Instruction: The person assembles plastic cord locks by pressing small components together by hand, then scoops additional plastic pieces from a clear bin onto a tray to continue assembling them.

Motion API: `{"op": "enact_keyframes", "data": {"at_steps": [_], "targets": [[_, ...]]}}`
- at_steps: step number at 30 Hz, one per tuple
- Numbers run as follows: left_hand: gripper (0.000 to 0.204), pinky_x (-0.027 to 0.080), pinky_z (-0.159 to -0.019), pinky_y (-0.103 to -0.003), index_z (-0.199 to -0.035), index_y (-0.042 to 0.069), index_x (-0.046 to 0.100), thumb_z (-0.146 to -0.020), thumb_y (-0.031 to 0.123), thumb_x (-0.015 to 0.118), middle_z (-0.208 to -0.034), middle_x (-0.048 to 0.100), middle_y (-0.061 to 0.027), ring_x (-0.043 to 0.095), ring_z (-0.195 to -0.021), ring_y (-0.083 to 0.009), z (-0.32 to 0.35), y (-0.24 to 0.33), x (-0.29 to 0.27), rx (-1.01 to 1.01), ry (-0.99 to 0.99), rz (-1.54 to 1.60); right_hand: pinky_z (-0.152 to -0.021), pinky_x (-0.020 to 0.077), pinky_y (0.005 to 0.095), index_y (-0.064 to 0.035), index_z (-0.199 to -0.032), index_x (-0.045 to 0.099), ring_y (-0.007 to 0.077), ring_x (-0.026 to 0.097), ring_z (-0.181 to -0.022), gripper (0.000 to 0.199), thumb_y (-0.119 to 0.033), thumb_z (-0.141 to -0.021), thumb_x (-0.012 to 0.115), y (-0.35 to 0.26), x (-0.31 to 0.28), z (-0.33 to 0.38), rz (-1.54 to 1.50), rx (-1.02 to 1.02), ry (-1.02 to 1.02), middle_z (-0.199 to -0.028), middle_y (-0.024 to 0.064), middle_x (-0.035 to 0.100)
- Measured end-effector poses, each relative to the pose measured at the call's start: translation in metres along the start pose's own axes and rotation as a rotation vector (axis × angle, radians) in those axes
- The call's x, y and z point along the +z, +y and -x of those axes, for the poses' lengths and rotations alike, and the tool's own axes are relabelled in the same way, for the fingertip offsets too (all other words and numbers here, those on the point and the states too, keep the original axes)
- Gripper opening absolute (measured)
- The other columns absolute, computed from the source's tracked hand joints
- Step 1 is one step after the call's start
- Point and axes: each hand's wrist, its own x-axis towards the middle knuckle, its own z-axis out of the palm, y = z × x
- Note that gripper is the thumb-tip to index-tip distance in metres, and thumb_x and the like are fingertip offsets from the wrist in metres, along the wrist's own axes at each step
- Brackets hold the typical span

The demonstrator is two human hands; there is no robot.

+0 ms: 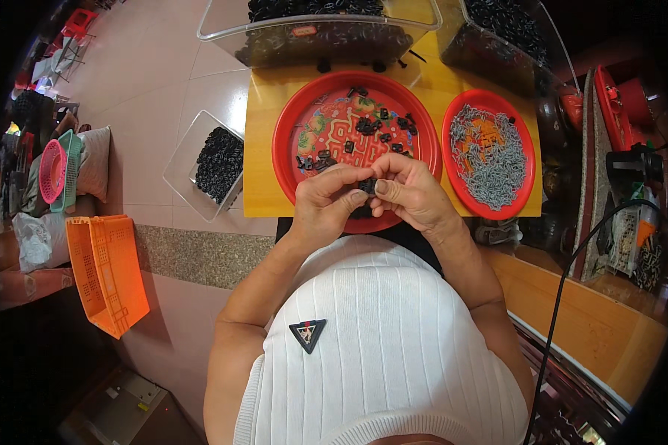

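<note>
Fingertips of my left hand (pixel 329 199) and my right hand (pixel 411 194) meet over the near side of a round red tray (pixel 283 126). Pinched between them is a small black plastic part (pixel 367 185), mostly covered by the fingers, so its exact kind does not show. Several loose black parts (pixel 367 126) lie on the tray's patterned bottom, beyond my hands. To the right, a red oval tray (pixel 530 159) holds a heap of grey screws (pixel 490 174).
Clear bins (pixel 319 33) full of black parts stand at the table's far side. Another clear bin (pixel 219 165) with black pieces sits left of the yellow table (pixel 260 200). An orange crate (pixel 107 274) is on the floor. A black cable (pixel 553 326) runs down the right.
</note>
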Motion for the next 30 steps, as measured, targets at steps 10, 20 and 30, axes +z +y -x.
{"op": "enact_keyframes", "data": {"at_steps": [10,20,30], "targets": [[0.026,0.045,-0.068,-0.024,-0.1,-0.002,0.058,-0.074,-0.006,0.057,-0.086,0.057,-0.0086,0.054,-0.077,-0.0139,-0.007,-0.001,0.005,0.061,0.062,-0.107,-0.054,0.0515,0.0219,0.0,-0.09,0.052,0.0113,0.058,-0.062,0.013,-0.007,-0.081,0.057,0.0,-0.005,-0.007,0.043,-0.031,-0.01,-0.076,0.0057,0.057],[0.03,0.046,-0.064,-0.018,-0.106,-0.003,0.055,-0.076,-0.003,0.059,-0.09,0.054,-0.0045,0.052,-0.075,-0.0079,-0.005,-0.003,0.006,-0.037,0.112,0.21,-0.055,0.0514,0.0231,0.0003,-0.092,0.05,0.0127,0.058,-0.065,0.013,-0.011,-0.085,0.051,-0.01,0.0,-0.004,-0.079,0.007,-0.009,-0.077,0.0067,0.057],[0.027,0.043,-0.065,-0.02,-0.102,-0.003,0.055,-0.075,-0.005,0.058,-0.083,0.052,-0.0046,0.05,-0.074,-0.0088,0.0,0.003,0.009,-0.065,0.135,0.1,-0.047,0.0465,0.0193,-0.0005,-0.083,0.053,0.0094,0.054,-0.055,0.009,-0.009,-0.084,0.051,-0.025,0.002,0.002,0.321,0.037,0.097,-0.068,0.0057,0.057]]}}
